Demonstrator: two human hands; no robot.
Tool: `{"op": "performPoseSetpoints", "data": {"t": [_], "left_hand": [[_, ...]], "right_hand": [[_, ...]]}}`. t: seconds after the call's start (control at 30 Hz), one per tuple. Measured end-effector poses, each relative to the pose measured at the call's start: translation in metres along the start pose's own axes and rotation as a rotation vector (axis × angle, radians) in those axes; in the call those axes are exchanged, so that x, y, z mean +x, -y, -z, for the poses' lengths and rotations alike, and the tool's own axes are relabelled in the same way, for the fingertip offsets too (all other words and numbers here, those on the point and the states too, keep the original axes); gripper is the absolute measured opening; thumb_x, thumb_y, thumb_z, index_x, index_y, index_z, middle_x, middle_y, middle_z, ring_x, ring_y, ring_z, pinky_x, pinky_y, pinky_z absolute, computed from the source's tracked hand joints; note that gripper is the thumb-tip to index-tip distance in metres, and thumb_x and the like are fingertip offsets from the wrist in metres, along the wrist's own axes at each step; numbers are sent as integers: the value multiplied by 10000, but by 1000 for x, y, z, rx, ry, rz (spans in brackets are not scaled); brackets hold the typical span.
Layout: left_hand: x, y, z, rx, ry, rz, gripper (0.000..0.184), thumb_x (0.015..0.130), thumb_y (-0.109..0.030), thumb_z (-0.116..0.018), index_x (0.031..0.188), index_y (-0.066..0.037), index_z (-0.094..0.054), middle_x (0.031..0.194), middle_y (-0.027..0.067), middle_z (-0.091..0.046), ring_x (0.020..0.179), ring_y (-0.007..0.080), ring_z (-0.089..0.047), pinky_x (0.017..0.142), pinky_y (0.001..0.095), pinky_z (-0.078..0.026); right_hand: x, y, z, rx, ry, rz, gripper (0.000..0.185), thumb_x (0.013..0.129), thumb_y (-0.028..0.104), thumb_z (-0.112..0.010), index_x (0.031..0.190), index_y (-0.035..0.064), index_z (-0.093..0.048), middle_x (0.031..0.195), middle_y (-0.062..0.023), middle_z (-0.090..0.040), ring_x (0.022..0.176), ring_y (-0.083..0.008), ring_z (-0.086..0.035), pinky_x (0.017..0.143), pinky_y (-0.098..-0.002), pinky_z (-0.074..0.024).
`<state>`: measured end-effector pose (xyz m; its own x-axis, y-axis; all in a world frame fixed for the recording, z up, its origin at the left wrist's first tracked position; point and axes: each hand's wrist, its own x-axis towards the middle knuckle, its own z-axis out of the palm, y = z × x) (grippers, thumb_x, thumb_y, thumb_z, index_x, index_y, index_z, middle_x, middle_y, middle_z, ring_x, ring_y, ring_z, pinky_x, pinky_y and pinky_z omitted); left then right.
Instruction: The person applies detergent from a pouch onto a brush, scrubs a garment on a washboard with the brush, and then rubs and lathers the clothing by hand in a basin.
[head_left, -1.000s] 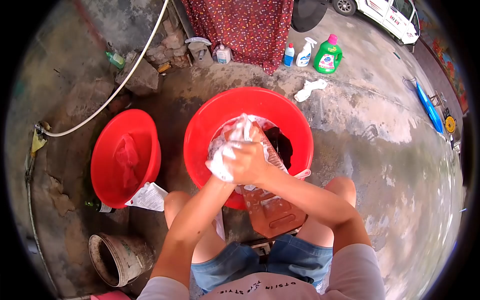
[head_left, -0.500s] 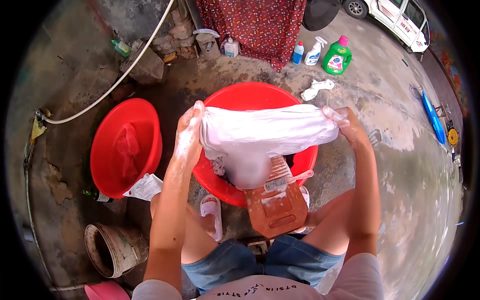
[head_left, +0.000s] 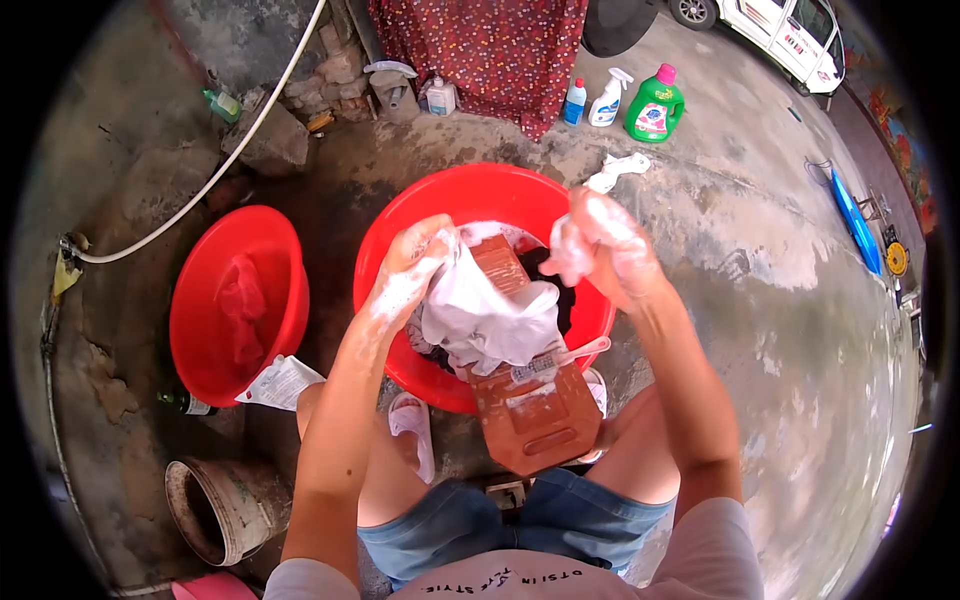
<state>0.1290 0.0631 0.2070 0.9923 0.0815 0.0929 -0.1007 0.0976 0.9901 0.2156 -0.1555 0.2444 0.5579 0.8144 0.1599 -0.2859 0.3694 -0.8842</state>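
Note:
Soapy foam covers my left hand (head_left: pixel 412 262), which is closed on one end of a wet white garment (head_left: pixel 490 318). The rest of the garment hangs bunched over a brown washboard (head_left: pixel 545 420). That board leans out of a large red basin (head_left: pixel 400 205) toward me. My right hand (head_left: pixel 622 245), also foamy, is raised over the basin's right side, apart from the garment; its fingers are smeared by motion. A scrub brush with a pink handle (head_left: pixel 585 350) lies on the washboard. Dark cloth (head_left: pixel 563 290) and suds show inside the basin.
A second red basin (head_left: pixel 290 270) with a red cloth stands at left, above a dirty bucket (head_left: pixel 250 505). Beyond the large basin are a green detergent bottle (head_left: pixel 655 105), a spray bottle (head_left: pixel 607 100) and a white cloth piece (head_left: pixel 617 172). A white hose (head_left: pixel 245 140) crosses the upper left.
The garment was stretched wide between both hands; now it hangs from my left hand, bunched up. My right hand has let go of it and moved left, inward over the basin.

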Motion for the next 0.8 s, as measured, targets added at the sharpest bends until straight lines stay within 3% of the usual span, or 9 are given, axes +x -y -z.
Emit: {"op": "performPoseSetpoints", "data": {"t": [0.1,0.17,0.2,0.23,0.43,0.5,0.53,0.67,0.8], "left_hand": [[-2,11,10,-216,48,-7,163,890,-205,-502,921,-47,-520,809,-40,-473,759,45,-441,702,209,-382],[-7,-3,-9,-169,-65,-17,251,870,-314,-518,798,-80,-464,704,-29,-427,663,62,-424,632,209,-371],[-8,-9,-15,-145,-117,-24,313,861,-369,-527,737,-96,-436,651,-24,-404,616,71,-416,597,209,-365],[-7,-10,-13,-157,-83,-30,316,858,-372,-530,736,-96,-435,665,-20,-416,630,71,-422,602,208,-366],[-12,-7,15,-120,-26,-66,303,823,-354,-577,747,-95,-439,732,-3,-473,693,73,-451,633,211,-364],[-12,-12,22,45,64,-113,254,809,-289,-594,757,-92,-442,736,-2,-479,694,73,-452,637,214,-363],[-17,-21,16,95,27,-31,168,761,-132,-590,793,-75,-435,734,-6,-468,698,72,-446,643,214,-358],[-22,-29,1,47,12,-78,236,726,18,-557,925,-35,-442,760,0,-496,728,65,-466,677,219,-385],[-16,-21,11,242,-28,-74,170,781,4,-540,948,-17,-520,839,32,-557,728,65,-498,656,208,-399]], "right_hand": [[0,2,8,-223,-25,58,300,850,375,-525,819,79,-488,748,-56,-552,760,-171,-572,728,-283,-462],[9,-26,5,-555,-39,189,305,827,362,-564,856,66,-498,830,-65,-562,827,-171,-564,767,-290,-449],[7,-32,1,-661,43,27,354,784,333,-622,941,37,-507,939,-72,-562,912,-177,-540,815,-305,-420],[9,-44,-2,-830,167,63,375,762,324,-643,955,27,-522,916,-77,-564,885,-169,-529,796,-309,-407],[8,-25,10,-971,211,-243,327,762,329,-642,829,17,-571,792,-44,-549,792,-133,-502,726,-276,-391],[-1,-16,14,-596,39,-117,257,791,297,-608,764,51,-540,715,36,-473,695,-71,-433,604,-242,-350],[-3,-8,9,-581,-3,-71,258,799,312,-587,747,67,-524,705,43,-448,680,-64,-409,589,-229,-330],[-5,-2,3,-531,-96,-58,275,783,336,-596,756,74,-516,701,44,-444,681,-61,-406,610,-221,-325],[1,-10,-2,-465,-100,-44,214,777,275,-616,782,77,-534,726,33,-472,718,-65,-430,651,-227,-339]]}}
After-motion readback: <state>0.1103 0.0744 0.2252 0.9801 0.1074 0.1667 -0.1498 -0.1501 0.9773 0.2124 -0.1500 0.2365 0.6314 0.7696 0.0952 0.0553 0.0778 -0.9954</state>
